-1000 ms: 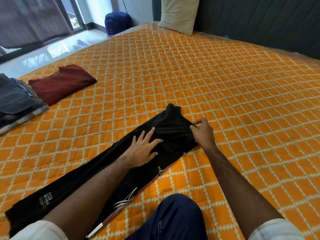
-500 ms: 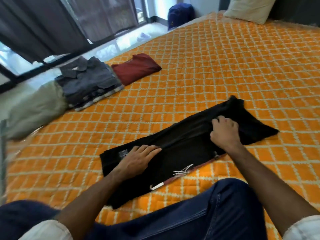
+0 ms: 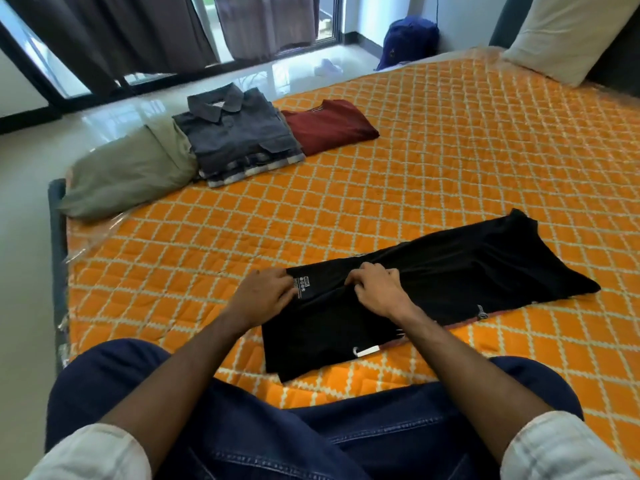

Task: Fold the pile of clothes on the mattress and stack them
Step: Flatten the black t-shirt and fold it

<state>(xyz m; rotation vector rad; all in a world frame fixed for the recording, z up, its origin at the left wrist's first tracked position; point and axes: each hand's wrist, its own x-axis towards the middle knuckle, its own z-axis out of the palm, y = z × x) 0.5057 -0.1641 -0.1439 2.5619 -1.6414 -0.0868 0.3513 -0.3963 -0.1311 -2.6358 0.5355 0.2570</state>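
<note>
A black garment (image 3: 450, 271) lies in a long folded strip on the orange quilted mattress (image 3: 415, 174), right in front of my knees. My left hand (image 3: 265, 292) pinches the strip's far left corner, beside a small white label. My right hand (image 3: 375, 289) grips the far edge of the cloth a little to the right, fingers curled into a bunched fold. At the mattress's far left sit a stack of folded shirts topped by a grey collared shirt (image 3: 239, 133) and a folded maroon shirt (image 3: 329, 124).
An olive pillow (image 3: 128, 171) lies at the mattress's left corner beside the stack. A beige pillow (image 3: 568, 32) leans at the head end, far right. A blue bag (image 3: 408, 39) sits on the floor by the curtained window. My jeans-clad legs (image 3: 311, 427) fill the foreground.
My head turned left, bringing the stack and olive pillow into view. Both hands slid leftward along the black garment, from pressing on it to gripping its far left edge.
</note>
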